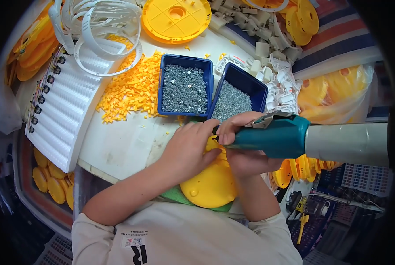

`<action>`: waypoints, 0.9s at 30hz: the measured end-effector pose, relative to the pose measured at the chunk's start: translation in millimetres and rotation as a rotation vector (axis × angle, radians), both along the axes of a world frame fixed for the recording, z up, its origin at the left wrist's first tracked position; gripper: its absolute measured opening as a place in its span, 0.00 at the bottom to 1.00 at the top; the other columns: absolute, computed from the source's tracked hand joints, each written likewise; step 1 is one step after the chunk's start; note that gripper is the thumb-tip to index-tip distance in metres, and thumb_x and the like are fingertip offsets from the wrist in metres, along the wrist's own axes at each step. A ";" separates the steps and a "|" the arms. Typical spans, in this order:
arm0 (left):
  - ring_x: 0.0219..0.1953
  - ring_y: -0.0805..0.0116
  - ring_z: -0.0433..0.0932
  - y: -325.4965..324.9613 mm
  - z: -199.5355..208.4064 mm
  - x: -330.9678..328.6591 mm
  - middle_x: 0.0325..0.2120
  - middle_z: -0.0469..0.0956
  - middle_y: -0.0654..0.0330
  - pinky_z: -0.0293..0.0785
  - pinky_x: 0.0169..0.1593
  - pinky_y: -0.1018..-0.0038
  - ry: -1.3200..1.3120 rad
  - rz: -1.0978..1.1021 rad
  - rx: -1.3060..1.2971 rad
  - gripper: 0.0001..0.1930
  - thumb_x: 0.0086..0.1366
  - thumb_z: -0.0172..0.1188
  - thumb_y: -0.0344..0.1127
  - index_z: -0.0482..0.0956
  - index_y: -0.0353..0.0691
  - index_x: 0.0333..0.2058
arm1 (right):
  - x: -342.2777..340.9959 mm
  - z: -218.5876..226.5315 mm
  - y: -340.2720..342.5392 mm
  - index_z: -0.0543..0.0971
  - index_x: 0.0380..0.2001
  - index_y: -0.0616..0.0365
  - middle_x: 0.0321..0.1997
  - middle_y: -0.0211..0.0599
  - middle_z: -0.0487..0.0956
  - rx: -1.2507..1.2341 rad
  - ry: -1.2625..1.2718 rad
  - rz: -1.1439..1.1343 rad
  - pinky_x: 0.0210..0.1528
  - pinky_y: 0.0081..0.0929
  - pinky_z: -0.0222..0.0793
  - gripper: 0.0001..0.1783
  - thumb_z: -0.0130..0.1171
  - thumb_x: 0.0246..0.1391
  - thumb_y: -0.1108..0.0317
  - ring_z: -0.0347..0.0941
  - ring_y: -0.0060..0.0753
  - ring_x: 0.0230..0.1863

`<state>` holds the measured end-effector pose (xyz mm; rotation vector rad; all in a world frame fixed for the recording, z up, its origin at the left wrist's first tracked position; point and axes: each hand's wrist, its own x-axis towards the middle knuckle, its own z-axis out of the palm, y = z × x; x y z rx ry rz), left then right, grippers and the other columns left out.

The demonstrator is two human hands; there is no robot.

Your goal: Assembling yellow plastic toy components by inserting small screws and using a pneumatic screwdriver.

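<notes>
A teal electric screwdriver (272, 137) lies sideways in my right hand (246, 145), its wide pale rear end reaching to the right. Its dark tip points left, toward the fingers of my left hand (190, 143). Those fingers curl together at the tip, and whatever they pinch is too small or hidden to make out. Below both hands a round yellow plastic housing (209, 185) rests on a green mat (175, 194). My hands cover the upper part of the housing.
Beyond my hands stand two blue bins (163, 84) (263, 95) of small screws. Small yellow pieces (133, 88) are heaped to their left, beside a white ribbed foam sheet (69, 97). White headband-like rings (109, 53), a yellow disc (176, 20) and white plastic parts (282, 84) surround them.
</notes>
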<state>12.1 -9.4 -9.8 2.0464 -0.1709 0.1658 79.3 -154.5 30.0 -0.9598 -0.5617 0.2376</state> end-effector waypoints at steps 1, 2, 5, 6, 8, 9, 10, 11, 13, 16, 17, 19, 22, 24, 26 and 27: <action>0.51 0.46 0.77 0.5 -0.5 0.5 0.46 0.80 0.49 0.72 0.55 0.54 -0.013 0.000 0.003 0.32 0.58 0.72 0.35 0.70 0.39 0.60 | -2.0 -1.9 -0.7 0.76 0.49 0.74 0.31 0.52 0.80 0.005 0.028 -0.001 0.41 0.40 0.74 0.46 0.46 0.58 0.33 0.76 0.43 0.32; 0.51 0.46 0.77 0.9 -0.6 0.9 0.46 0.80 0.49 0.72 0.55 0.54 -0.026 0.000 0.006 0.32 0.57 0.73 0.35 0.70 0.39 0.60 | -2.9 -3.4 -0.7 0.76 0.49 0.75 0.31 0.52 0.80 0.010 0.055 -0.003 0.41 0.40 0.74 0.46 0.46 0.59 0.33 0.76 0.43 0.32; 0.51 0.46 0.77 0.4 1.3 1.0 0.47 0.80 0.49 0.71 0.54 0.55 -0.009 -0.006 0.032 0.33 0.58 0.72 0.35 0.69 0.40 0.60 | -1.1 -5.0 3.2 0.75 0.52 0.76 0.31 0.51 0.80 0.026 -0.053 0.008 0.42 0.40 0.74 0.47 0.45 0.59 0.32 0.76 0.42 0.32; 0.51 0.46 0.77 -0.2 3.3 1.0 0.47 0.80 0.49 0.71 0.54 0.55 -0.012 -0.013 0.035 0.33 0.58 0.72 0.35 0.69 0.40 0.60 | -0.5 -2.5 0.7 0.75 0.52 0.76 0.31 0.51 0.80 0.029 -0.057 0.000 0.42 0.40 0.74 0.47 0.45 0.59 0.32 0.76 0.42 0.32; 0.51 0.50 0.78 -0.9 9.0 1.9 0.46 0.80 0.51 0.70 0.54 0.57 0.017 -0.024 0.117 0.31 0.58 0.72 0.36 0.71 0.39 0.59 | 1.2 6.5 -7.6 0.75 0.55 0.74 0.31 0.48 0.80 -0.007 -0.001 0.014 0.43 0.40 0.73 0.48 0.44 0.60 0.31 0.76 0.41 0.32; 0.51 0.50 0.78 -0.5 12.8 3.2 0.46 0.80 0.51 0.70 0.54 0.57 0.012 -0.040 0.118 0.31 0.58 0.72 0.36 0.71 0.39 0.59 | 2.0 13.3 -13.7 0.75 0.55 0.74 0.31 0.48 0.80 -0.005 -0.005 -0.002 0.43 0.40 0.73 0.48 0.44 0.60 0.31 0.76 0.41 0.32; 0.52 0.52 0.77 -1.0 18.2 3.9 0.46 0.80 0.52 0.70 0.55 0.58 -0.035 -0.054 0.219 0.29 0.58 0.72 0.38 0.73 0.39 0.56 | 2.0 23.5 -22.6 0.74 0.56 0.73 0.31 0.47 0.80 0.012 -0.105 -0.043 0.44 0.40 0.72 0.49 0.43 0.60 0.30 0.76 0.41 0.32; 0.53 0.54 0.77 -1.7 20.5 4.3 0.46 0.80 0.54 0.69 0.55 0.59 -0.081 -0.063 0.321 0.27 0.57 0.72 0.39 0.76 0.38 0.54 | 2.1 32.2 -30.7 0.74 0.57 0.72 0.31 0.45 0.80 0.031 -0.203 -0.079 0.44 0.39 0.72 0.49 0.42 0.60 0.29 0.75 0.40 0.32; 0.55 0.54 0.76 -9.0 22.5 12.6 0.49 0.79 0.55 0.68 0.56 0.58 -0.189 -0.114 0.410 0.25 0.57 0.72 0.39 0.78 0.39 0.52 | -2.8 39.3 -56.4 0.74 0.59 0.70 0.31 0.45 0.80 0.003 -0.129 -0.139 0.43 0.38 0.70 0.52 0.41 0.59 0.26 0.75 0.40 0.31; 0.61 0.51 0.70 -29.0 28.4 30.2 0.55 0.76 0.53 0.64 0.62 0.54 -0.308 -0.245 0.493 0.24 0.57 0.73 0.42 0.80 0.38 0.49 | -5.8 24.5 -77.3 0.73 0.59 0.70 0.30 0.45 0.80 0.034 -0.082 -0.194 0.43 0.38 0.69 0.53 0.41 0.58 0.24 0.74 0.39 0.31; 0.66 0.49 0.66 -37.3 31.1 35.8 0.58 0.74 0.51 0.61 0.66 0.52 -0.312 -0.320 0.494 0.24 0.58 0.73 0.45 0.80 0.37 0.48 | -7.8 22.8 -80.7 0.73 0.59 0.70 0.30 0.44 0.79 0.061 -0.026 -0.201 0.43 0.38 0.69 0.54 0.41 0.58 0.24 0.74 0.39 0.31; 0.75 0.45 0.56 -48.5 28.3 44.6 0.66 0.70 0.46 0.52 0.74 0.49 -0.270 -0.411 0.508 0.27 0.59 0.71 0.54 0.82 0.35 0.45 | -13.6 22.8 -81.2 0.73 0.59 0.71 0.30 0.44 0.79 0.049 -0.022 -0.243 0.43 0.38 0.69 0.54 0.41 0.57 0.24 0.74 0.38 0.31; 0.76 0.45 0.54 -49.9 22.2 46.6 0.67 0.68 0.46 0.51 0.74 0.49 -0.234 -0.378 0.535 0.27 0.59 0.69 0.57 0.83 0.35 0.42 | -14.7 23.2 -78.5 0.72 0.60 0.71 0.29 0.45 0.78 0.045 -0.028 -0.264 0.43 0.38 0.69 0.54 0.42 0.57 0.25 0.75 0.38 0.31; 0.77 0.44 0.53 -50.7 20.8 45.6 0.68 0.67 0.46 0.50 0.75 0.49 -0.220 -0.386 0.561 0.29 0.58 0.69 0.59 0.84 0.35 0.41 | -13.0 23.3 -74.8 0.68 0.62 0.71 0.29 0.47 0.78 0.088 0.025 -0.278 0.42 0.37 0.69 0.54 0.41 0.57 0.25 0.74 0.38 0.30; 0.76 0.44 0.53 -50.5 21.1 45.6 0.68 0.67 0.47 0.50 0.75 0.50 -0.226 -0.371 0.548 0.28 0.58 0.69 0.58 0.84 0.35 0.42 | -9.5 22.7 -74.8 0.64 0.65 0.69 0.28 0.49 0.77 0.108 0.075 -0.308 0.38 0.37 0.70 0.54 0.41 0.58 0.26 0.74 0.39 0.27; 0.76 0.44 0.53 -50.8 21.4 46.3 0.68 0.67 0.47 0.50 0.75 0.50 -0.226 -0.368 0.551 0.28 0.58 0.69 0.58 0.84 0.35 0.42 | -7.7 21.9 -77.1 0.64 0.65 0.69 0.28 0.49 0.77 0.088 0.051 -0.303 0.37 0.36 0.70 0.54 0.41 0.58 0.25 0.73 0.40 0.26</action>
